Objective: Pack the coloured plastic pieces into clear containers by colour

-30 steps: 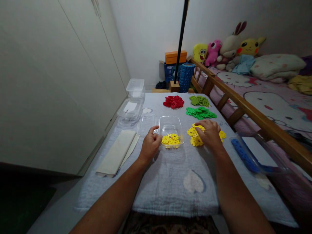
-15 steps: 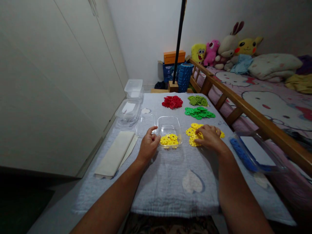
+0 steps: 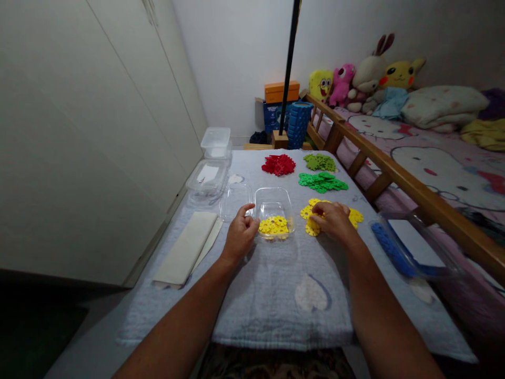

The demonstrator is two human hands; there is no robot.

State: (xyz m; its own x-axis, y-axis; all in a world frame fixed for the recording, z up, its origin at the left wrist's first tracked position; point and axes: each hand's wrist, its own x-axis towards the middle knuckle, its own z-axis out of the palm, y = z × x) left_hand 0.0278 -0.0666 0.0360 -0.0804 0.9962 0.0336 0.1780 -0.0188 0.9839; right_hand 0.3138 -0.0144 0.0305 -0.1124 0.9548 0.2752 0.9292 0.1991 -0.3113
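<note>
A clear plastic box stands mid-table with several yellow snowflake discs in its near part. My left hand is at the box's left side, thumb and index finger apart; whether it touches the wall is hard to tell. To the right, my right hand is over a loose pile of yellow snowflake discs, its fingertips pinched together on discs at the pile's left part. How many it holds is hidden by the fingers. A clear lid lies left of the box.
Red discs, dark green discs and light green discs lie in piles farther back. A box with blue pieces is at right. Folded cloth and clear containers line the left. A wooden bed rail borders the table.
My right hand has shifted slightly left over the yellow pile, and its fingers have closed on discs there. My left hand stays beside the box.
</note>
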